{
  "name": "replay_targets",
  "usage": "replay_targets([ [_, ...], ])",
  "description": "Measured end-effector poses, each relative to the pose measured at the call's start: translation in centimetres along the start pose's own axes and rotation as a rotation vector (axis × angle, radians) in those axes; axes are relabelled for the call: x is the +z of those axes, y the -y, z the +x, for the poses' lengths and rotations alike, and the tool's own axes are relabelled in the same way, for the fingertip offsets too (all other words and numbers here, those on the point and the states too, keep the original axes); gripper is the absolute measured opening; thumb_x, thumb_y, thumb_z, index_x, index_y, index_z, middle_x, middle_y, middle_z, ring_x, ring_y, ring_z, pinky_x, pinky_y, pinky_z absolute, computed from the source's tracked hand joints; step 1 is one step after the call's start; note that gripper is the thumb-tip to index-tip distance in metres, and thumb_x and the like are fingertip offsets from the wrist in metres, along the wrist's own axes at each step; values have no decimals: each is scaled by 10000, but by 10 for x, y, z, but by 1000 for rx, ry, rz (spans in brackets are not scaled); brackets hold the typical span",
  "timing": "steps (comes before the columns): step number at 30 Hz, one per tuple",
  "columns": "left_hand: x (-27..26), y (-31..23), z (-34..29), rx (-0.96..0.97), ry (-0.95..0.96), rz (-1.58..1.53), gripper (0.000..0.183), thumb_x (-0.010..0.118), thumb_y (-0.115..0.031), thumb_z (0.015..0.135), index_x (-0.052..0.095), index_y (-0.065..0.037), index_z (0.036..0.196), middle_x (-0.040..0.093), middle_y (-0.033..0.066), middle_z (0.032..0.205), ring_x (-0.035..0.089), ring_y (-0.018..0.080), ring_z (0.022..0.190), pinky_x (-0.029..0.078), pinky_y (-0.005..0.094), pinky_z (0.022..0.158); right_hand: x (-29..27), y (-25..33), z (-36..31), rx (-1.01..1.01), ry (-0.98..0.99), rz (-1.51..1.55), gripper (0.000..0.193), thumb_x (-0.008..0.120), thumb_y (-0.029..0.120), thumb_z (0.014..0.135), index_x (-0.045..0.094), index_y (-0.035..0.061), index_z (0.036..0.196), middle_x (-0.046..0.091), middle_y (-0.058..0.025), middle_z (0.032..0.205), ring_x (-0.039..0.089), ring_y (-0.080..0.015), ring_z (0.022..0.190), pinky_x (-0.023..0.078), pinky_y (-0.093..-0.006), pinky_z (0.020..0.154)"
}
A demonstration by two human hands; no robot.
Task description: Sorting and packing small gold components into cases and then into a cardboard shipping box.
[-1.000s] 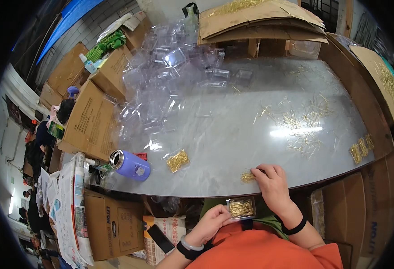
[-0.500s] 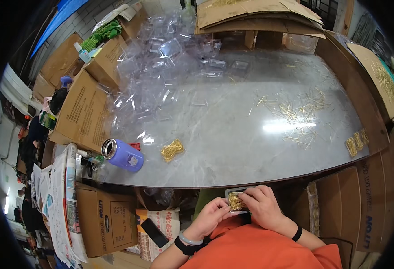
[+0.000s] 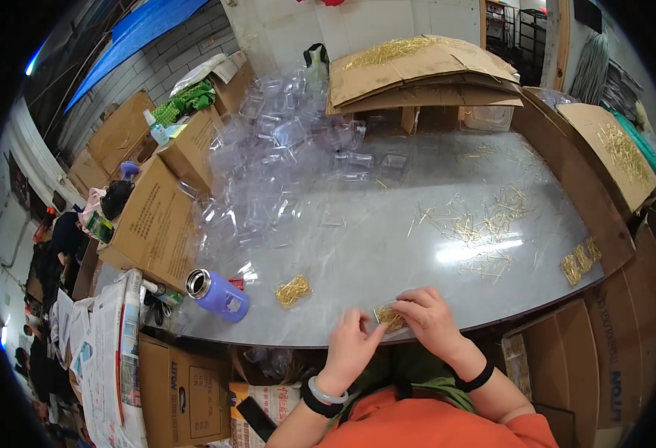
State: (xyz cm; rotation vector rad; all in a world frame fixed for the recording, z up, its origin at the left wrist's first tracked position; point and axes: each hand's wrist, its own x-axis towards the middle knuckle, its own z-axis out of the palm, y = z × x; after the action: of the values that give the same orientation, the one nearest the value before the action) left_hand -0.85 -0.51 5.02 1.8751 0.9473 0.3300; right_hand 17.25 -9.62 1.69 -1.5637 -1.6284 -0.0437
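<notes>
Right grip [image 3: 432, 321] closed on clear plastic box [image 3: 378, 312] of gold wires [image 3: 391, 319]; left grip [image 3: 351, 348] unclear

Container [image 3: 377, 311] between left hand [image 3: 352, 347] and right hand [image 3: 430, 322] at the table's [image 3: 373, 261] near edge, pile of metal pieces [image 3: 293, 292] to its left, bottle [image 3: 223, 300] farther left, heaped packaging [image 3: 264, 160] behind, loose pieces [image 3: 485, 224] rightward

Grey tbl [image 3: 365, 261] w/ bright light streak [image 3: 480, 251]; white wall [image 3: 410, 24] behind; brick wall [image 3: 172, 58] & blue sheet [image 3: 135, 39] upper L; wood post [image 3: 560, 45] upper R.
</notes>
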Motion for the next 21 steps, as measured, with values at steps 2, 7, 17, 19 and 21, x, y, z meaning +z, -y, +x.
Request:
replay_targets([
  [2,11,2,-2,349,-263,343,483,761,-245,904,532,34,1226,550,218,1318,542,357,1276,467,457,1053,1,5,-1,64,-69,76,316,679,17,859,669,69,1170,653,-133,1170,603,-341,1070,501,-420,934],
  [7,39,29,15,698,-252,393,710,712,-247,919,378,63,1464,415,250,1468,379,441,1409,319,521,1176,-3,11,-27,186,-124,-13,442,636,22,903,546,-15,1335,609,-201,1275,547,-414,1213,450,-473,1021],
  [17,45,24,14,688,-200,545,623,669,-229,930,444,73,1426,441,236,1454,411,407,1387,332,532,1172,-4,14,-21,221,-118,-8,483,662,-10,857,565,14,1330,670,-170,1155,577,-398,1177,437,-486,1023],
  [19,46,23,14,695,-204,565,609,671,-232,930,463,72,1414,444,235,1454,414,404,1386,334,531,1172,-8,8,-11,189,-97,-19,480,672,-6,852,575,19,1321,672,-164,1154,586,-385,1169,445,-465,1016],
  [21,46,24,15,695,-214,590,600,676,-234,925,479,71,1403,448,234,1453,418,402,1385,337,530,1170,-5,2,-13,149,-69,-52,468,678,3,855,584,25,1313,675,-155,1162,587,-374,1175,446,-460,1014],
])
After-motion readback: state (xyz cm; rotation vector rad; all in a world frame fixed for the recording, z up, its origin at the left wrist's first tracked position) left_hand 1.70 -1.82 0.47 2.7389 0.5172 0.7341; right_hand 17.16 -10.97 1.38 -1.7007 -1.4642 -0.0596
